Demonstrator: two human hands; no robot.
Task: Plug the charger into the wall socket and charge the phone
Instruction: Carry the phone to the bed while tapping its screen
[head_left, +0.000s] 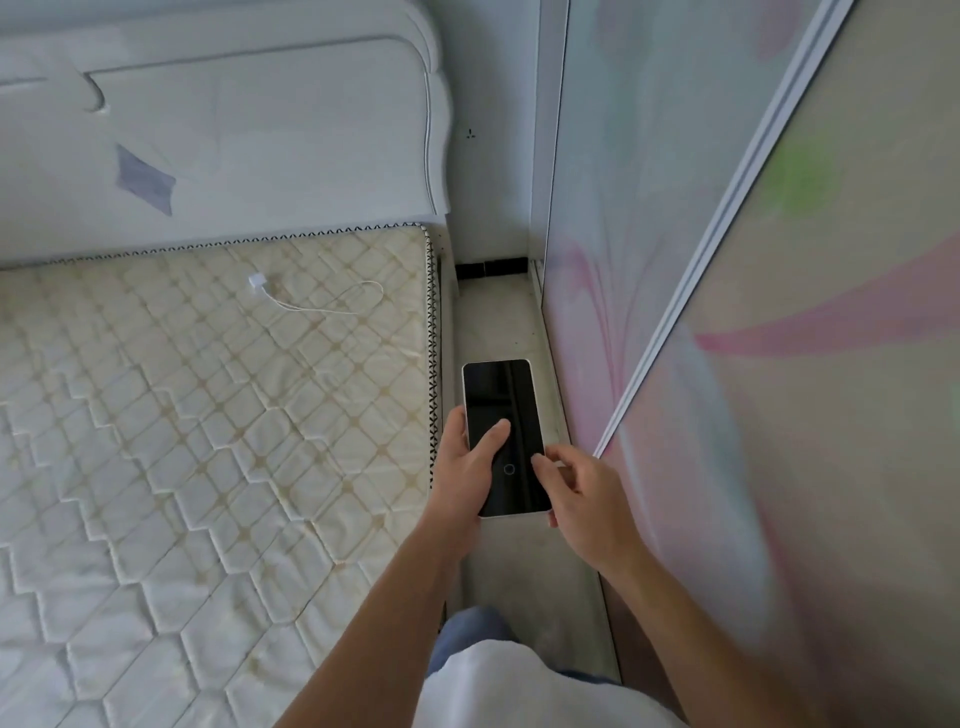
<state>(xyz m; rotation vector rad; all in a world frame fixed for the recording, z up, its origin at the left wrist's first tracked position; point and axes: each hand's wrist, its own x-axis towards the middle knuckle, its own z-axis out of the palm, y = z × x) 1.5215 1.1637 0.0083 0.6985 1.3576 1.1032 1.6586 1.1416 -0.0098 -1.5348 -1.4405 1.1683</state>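
A white-edged phone (500, 395) with a dark screen is held over the narrow floor strip beside the bed. My left hand (464, 467) grips its left side, thumb lying on the glass. My right hand (582, 499) touches the phone's lower right edge with its fingertips. A white charger plug (256, 282) lies on the mattress near the headboard, its thin white cable (337, 306) looping to the right. A wall socket (470, 134) shows as small dark slots on the wall right of the headboard.
A quilted cream mattress (182, 415) fills the left. A white headboard (234, 130) stands behind it. Sliding wardrobe doors (779, 312) with a floral print close the right side. The grey floor strip (504, 322) between is narrow.
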